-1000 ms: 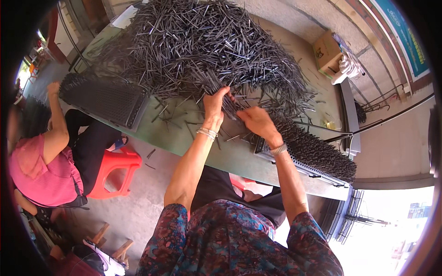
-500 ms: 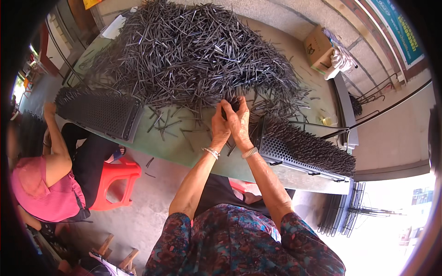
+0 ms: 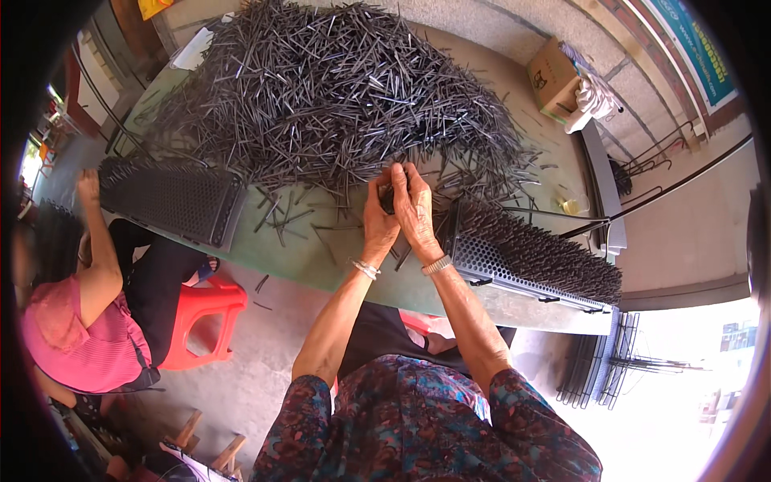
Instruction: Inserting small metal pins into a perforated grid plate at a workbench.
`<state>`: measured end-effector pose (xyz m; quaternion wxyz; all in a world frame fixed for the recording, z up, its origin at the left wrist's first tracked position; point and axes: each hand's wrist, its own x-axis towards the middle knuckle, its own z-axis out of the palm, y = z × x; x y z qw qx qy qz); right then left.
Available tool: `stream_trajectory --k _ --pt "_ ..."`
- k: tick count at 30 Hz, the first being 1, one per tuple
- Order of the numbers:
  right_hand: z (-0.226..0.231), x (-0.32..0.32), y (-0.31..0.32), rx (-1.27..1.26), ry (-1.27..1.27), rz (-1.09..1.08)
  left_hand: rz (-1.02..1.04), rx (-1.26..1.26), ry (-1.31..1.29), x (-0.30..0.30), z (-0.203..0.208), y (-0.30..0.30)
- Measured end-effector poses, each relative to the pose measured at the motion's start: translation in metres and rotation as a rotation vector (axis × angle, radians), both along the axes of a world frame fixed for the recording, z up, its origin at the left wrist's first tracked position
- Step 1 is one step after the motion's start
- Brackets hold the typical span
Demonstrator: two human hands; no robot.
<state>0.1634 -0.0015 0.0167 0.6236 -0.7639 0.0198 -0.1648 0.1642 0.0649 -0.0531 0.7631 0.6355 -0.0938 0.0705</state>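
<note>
Close together at the near edge of the pile, my left hand [image 3: 380, 221] and my right hand [image 3: 414, 213] are closed around a small bundle of short dark sticks [image 3: 389, 198]. Most of the bundle is hidden by my fingers. Just beyond them, a large heap of loose dark sticks [image 3: 321, 96] covers much of the green table [image 3: 301, 269]. To the right of my right hand lies a perforated metal rack [image 3: 490, 261], its holes filled across much of the top with upright dark sticks [image 3: 546, 257].
A co-worker in a pink top [image 3: 88, 329] sits at the left, one hand [image 3: 88, 186] by another perforated rack [image 3: 169, 201]. A red stool [image 3: 209, 321] stands beneath them. At the back right are a cardboard box [image 3: 554, 79] and white cloth [image 3: 593, 100]. Wire racks [image 3: 598, 361] stand lower right.
Both my hands have shifted slightly, and their fingers have moved up around the bundle, covering more of it. The co-worker's hand at the left rack has moved up a little.
</note>
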Motion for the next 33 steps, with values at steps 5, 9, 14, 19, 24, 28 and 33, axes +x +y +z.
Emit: stream_trajectory --k 5,9,14,19,24,28,33 --pt "-0.018 0.002 0.003 -0.116 -0.101 -0.029 0.031 -0.099 -0.050 -0.003 -0.011 -0.004" --pt "0.002 0.017 -0.003 -0.052 -0.143 -0.120 0.039 0.122 0.093 -0.003 -0.008 0.002" --pt "0.055 0.037 -0.015 0.083 -0.265 -0.199 -0.098 -0.029 0.396 0.016 -0.012 0.008" --pt "-0.009 0.056 -0.025 -0.328 0.073 -0.146 -0.285 -0.825 0.635 0.039 -0.023 0.021" --pt "-0.049 0.061 -0.015 -0.756 0.110 -0.180 -0.356 -0.905 0.637 0.034 -0.012 0.016" --pt "-0.026 0.056 -0.015 -0.539 0.251 0.059 -0.418 -0.903 0.543 0.029 -0.018 0.025" --pt "-0.010 -0.016 -0.021 -0.772 -0.135 -0.122 -0.240 -0.857 0.550 0.046 -0.029 0.053"
